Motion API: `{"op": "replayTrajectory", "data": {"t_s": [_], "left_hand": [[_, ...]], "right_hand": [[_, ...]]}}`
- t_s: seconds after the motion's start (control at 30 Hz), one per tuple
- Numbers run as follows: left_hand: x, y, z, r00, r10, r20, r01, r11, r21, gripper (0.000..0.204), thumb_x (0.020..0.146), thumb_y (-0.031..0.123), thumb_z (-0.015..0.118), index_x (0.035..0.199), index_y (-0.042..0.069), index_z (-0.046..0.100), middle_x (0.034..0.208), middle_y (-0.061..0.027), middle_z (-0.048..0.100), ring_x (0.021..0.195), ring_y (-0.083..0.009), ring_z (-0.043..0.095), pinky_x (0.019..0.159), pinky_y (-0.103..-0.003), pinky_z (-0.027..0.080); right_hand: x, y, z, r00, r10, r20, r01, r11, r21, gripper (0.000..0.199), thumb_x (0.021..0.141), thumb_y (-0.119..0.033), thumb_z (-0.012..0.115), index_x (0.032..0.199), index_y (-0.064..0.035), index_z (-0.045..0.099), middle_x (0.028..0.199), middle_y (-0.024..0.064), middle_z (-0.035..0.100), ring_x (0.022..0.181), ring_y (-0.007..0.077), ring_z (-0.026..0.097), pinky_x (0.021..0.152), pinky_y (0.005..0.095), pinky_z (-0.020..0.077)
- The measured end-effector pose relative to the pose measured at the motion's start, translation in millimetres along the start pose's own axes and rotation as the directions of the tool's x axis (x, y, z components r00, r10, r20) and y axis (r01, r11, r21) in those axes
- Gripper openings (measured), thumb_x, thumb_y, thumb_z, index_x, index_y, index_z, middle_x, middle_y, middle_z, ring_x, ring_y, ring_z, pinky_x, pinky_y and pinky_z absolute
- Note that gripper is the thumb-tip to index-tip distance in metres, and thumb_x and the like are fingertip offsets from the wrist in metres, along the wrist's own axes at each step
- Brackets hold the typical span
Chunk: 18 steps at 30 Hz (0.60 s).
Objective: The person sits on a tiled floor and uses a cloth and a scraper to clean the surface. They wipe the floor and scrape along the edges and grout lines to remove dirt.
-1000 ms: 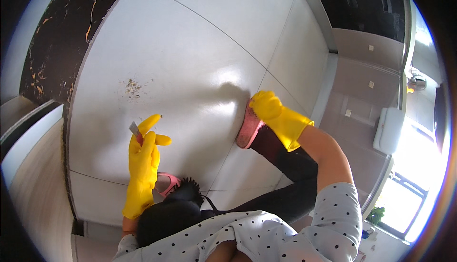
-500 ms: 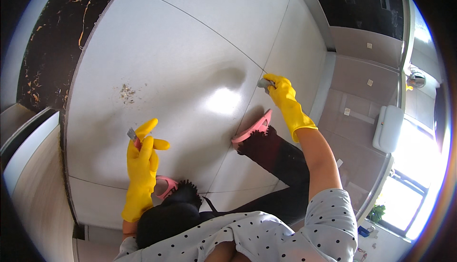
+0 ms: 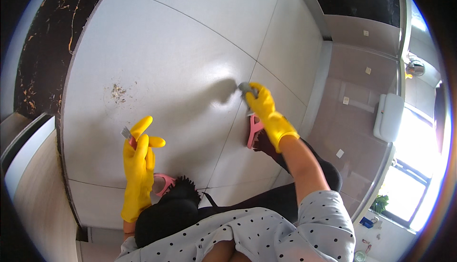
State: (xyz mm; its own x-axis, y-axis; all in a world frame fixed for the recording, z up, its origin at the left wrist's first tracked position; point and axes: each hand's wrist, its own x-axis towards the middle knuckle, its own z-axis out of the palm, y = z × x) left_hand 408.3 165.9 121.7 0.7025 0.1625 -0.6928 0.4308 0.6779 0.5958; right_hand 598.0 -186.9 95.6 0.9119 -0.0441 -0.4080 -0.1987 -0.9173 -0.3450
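Observation:
My left hand (image 3: pixel 138 164), in a yellow rubber glove, is closed around a small scraper (image 3: pixel 127 133) with a flat metal blade and a bit of red handle showing. Its thumb and one finger stick out. In a matching glove, my right hand (image 3: pixel 264 112) grips a crumpled grey rag (image 3: pixel 244 89), slightly blurred, low over the tiles or on them; which one I cannot tell. A patch of brownish crumbs (image 3: pixel 118 93) lies on the pale tiled floor (image 3: pixel 190 43), beyond my left hand.
Pink slippers (image 3: pixel 255 131) are on my feet, below the hands. A dark marbled strip (image 3: pixel 45 48) borders the floor at left, with a wood-grain panel (image 3: pixel 38 181) nearer me. Glossy cabinet fronts (image 3: pixel 359 83) line the right side, beneath a counter holding a white box (image 3: pixel 388 118).
My right hand has swung left and a little nearer me with the grey rag. My right foot has turned and its knee shifted outward. The left hand keeps its hold on the scraper.

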Motion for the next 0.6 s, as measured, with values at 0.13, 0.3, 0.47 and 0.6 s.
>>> {"op": "replayTrajectory", "data": {"t_s": [0.13, 0.3, 0.47, 0.6], "left_hand": [[-3.7, -0.1, -2.9, 0.998, -0.068, 0.004, 0.068, 0.996, -0.064, 0.032, 0.102, 0.016, 0.047, 0.131, 0.006, 0.057, 0.08, -0.001, 0.067, 0.05, 0.0021, 0.029, 0.048, -0.014, 0.024], [-7.8, -1.2, 6.7, 0.993, -0.11, -0.041, 0.107, 0.992, -0.067, 0.031, 0.102, 0.014, 0.047, 0.131, 0.007, 0.057, 0.08, -0.0029, 0.068, 0.048, 0.0017, 0.029, 0.046, -0.015, 0.024], [-19.1, -3.7, 20.7, 0.994, -0.104, -0.015, 0.104, 0.994, 0.03, 0.032, 0.101, 0.012, 0.047, 0.131, 0.005, 0.056, 0.083, -0.0071, 0.069, 0.046, 0.001, 0.03, 0.044, -0.016, 0.025], [-23.9, 1.5, 27.9, 0.998, -0.047, -0.042, 0.052, 0.992, 0.114, 0.032, 0.102, 0.017, 0.048, 0.131, 0.008, 0.057, 0.082, -0.0039, 0.067, 0.047, 0.0019, 0.028, 0.046, -0.015, 0.023]], "right_hand": [[-80.2, 61.4, 77.1, 0.919, -0.205, -0.337, 0.16, 0.974, -0.157, 0.031, 0.089, -0.015, 0.064, 0.118, -0.0038, 0.06, 0.1, 0.0169, 0.067, 0.09, 0.0348, 0.066, 0.08, 0.0387, 0.0522], [-93.2, 95.6, 136.7, 0.697, 0.701, -0.149, -0.374, 0.533, 0.759, 0.015, 0.092, -0.017, 0.058, 0.096, -0.004, 0.062, 0.078, 0.0019, 0.059, 0.071, 0.0159, 0.057, 0.068, 0.0361, 0.0489], [-55.7, -47.4, 212.3, 0.825, -0.053, -0.562, 0.097, 0.994, 0.048, 0.022, 0.089, -0.02, 0.063, 0.104, -0.0039, 0.065, 0.097, 0.0128, 0.066, 0.088, 0.0275, 0.061, 0.08, 0.0431, 0.049], [-65.1, -129.4, 179.9, 0.937, -0.267, -0.225, 0.328, 0.894, 0.306, 0.046, 0.084, -0.004, 0.068, 0.127, -0.0119, 0.056, 0.115, 0.0173, 0.06, 0.108, 0.0357, 0.059, 0.092, 0.0423, 0.0493]]}}
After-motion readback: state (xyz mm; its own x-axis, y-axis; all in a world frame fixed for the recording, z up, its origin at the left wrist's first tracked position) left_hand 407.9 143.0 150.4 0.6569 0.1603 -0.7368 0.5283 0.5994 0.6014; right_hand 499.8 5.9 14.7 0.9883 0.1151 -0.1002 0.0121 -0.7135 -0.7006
